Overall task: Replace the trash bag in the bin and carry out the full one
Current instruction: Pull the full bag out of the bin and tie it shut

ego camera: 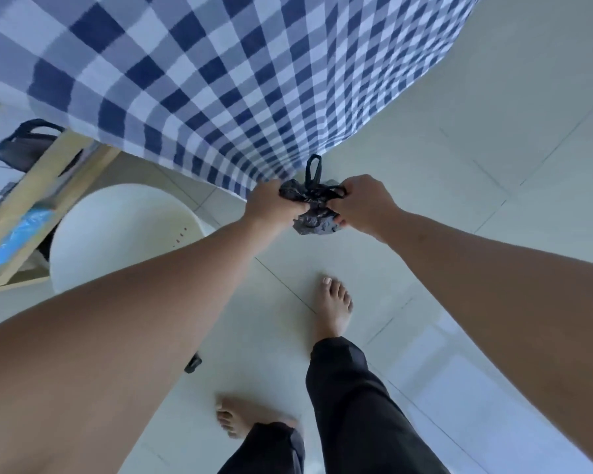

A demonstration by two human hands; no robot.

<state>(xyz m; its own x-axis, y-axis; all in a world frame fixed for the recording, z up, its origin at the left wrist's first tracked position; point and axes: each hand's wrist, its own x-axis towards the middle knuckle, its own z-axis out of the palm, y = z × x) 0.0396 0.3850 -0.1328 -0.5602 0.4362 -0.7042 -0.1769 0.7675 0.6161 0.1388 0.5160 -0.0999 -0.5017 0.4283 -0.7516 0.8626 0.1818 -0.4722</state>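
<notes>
Head view, looking straight down: both hands meet over a small black trash bag [314,213] held in the air above the floor. Left hand [271,203] is closed in a fist round the gathered left side of the bag's neck. Right hand [363,203] is closed on the right side, fingers pinching the twisted handle strips.

Bag: black, crinkled thin plastic, bunched into a tight lump. One handle loop [314,171] stands up free above the knot area. The bulk of the bag hangs just below and between the two fists, touching both.

Surroundings: a blue-and-white checked cloth [220,80] hangs just behind the hands; its lower corner comes down right beside the left hand. A white round bin [117,230] sits to the left, partly under a wooden frame [42,193]; its inside is not visible. A dark bag with handles [24,145] lies behind the frame.

Pale tiled floor [493,148] is open to the right and ahead. Bare feet stand below the hands, right foot [332,309] forward, left foot [240,419] back. A small black clip [193,363] lies on the floor by the left forearm.
</notes>
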